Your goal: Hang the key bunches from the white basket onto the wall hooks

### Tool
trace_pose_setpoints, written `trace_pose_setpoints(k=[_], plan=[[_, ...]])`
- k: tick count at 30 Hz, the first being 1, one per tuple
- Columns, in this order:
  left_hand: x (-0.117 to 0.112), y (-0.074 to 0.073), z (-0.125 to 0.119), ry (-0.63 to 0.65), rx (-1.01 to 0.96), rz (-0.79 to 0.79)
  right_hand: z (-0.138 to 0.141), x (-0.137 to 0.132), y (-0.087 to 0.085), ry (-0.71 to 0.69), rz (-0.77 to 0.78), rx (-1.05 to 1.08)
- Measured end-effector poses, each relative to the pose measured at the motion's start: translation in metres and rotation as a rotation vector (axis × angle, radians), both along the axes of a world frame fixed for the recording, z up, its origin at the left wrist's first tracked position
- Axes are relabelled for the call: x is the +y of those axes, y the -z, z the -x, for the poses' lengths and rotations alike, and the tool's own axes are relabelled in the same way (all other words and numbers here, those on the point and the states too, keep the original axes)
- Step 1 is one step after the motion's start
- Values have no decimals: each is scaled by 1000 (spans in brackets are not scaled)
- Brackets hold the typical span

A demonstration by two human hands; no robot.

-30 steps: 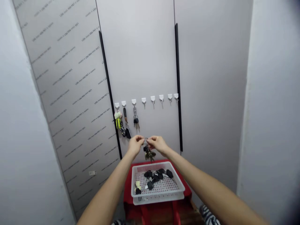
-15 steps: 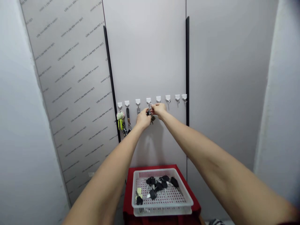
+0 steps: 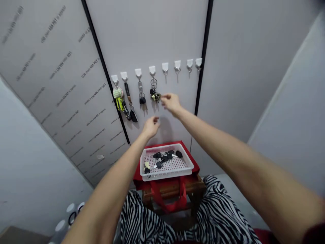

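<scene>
A row of white wall hooks (image 3: 165, 66) runs across the grey panel. A bunch of keys (image 3: 154, 93) on a ring hangs from the fourth hook. My right hand (image 3: 172, 102) is just right of that bunch, fingertips pinched near its lowest keys; I cannot see whether they touch. My left hand (image 3: 150, 126) hovers lower, fingers loosely curled, holding nothing. Three other key sets hang on the left hooks, one with a green and yellow fob (image 3: 118, 96). Below, a white perforated basket (image 3: 189, 166) holds several black-headed keys (image 3: 165, 157).
The basket rests on a red bag (image 3: 169, 191) on a wooden stool (image 3: 196, 187). Black vertical strips (image 3: 203, 54) edge the grey panel. My zebra-patterned trousers (image 3: 152, 223) fill the bottom. White round objects (image 3: 69, 213) lie at the lower left.
The key bunch now hangs on the fourth hook. My left hand has let go and dropped lower; my right hand has slid down beside the keys. The view has tilted down.
</scene>
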State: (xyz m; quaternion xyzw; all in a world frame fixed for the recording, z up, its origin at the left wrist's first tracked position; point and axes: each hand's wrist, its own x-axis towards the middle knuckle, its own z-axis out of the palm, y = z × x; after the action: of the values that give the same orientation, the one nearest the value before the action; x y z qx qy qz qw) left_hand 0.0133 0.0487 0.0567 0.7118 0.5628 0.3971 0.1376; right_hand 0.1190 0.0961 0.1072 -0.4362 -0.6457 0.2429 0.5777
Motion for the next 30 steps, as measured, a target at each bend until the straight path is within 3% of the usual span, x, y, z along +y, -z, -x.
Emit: trace_pose_setpoints(k=[4,5,7,9,17,30], plan=[[-34,80,-8,38,59,146,-19,-54,103,-82,204,-570],[-41,96,-8,26,82,175,-22,-64,125,-64,230,-602],[-50,120,-7,-24,131,223,-27,-74,158,-33,269,-654],[-51,132,-5,-78,175,272,-29,-76,175,-11,287,-683],[-41,139,-3,-154,281,440,-27,-71,185,-50,285,-833],[-44,145,-1,-85,152,344,-22,-78,185,-119,152,-974]])
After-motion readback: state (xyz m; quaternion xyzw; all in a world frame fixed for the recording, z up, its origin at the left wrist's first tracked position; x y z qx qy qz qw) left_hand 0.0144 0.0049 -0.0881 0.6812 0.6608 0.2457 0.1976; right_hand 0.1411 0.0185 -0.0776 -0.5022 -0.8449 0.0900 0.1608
